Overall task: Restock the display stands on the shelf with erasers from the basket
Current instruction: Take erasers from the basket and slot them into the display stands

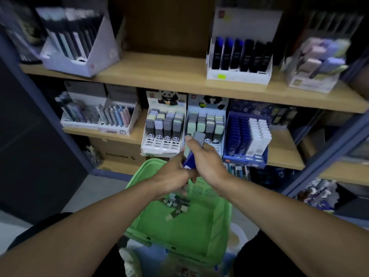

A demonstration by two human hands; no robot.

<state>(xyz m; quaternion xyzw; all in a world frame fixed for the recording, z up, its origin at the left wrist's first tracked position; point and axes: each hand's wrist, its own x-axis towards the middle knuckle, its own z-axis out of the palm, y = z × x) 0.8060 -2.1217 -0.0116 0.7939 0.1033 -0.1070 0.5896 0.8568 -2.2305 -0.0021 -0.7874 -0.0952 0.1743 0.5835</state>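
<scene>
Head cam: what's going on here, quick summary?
A person is restocking erasers at a stationery shelf. Both hands meet above a green basket that still holds a few loose erasers. The right hand grips a grey eraser raised toward the right panda display stand; a blue eraser sits between it and the left hand. The left panda display stand has empty front slots.

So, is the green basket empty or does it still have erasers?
Not empty: a few erasers lie in the basket.

Right hand [207, 162] pinches grey rectangular eraser [198, 139] before white panda-print display stand [205, 124]; left hand [171, 176] grips blue eraser [189, 161] above green slotted plastic basket [209, 226].
</scene>
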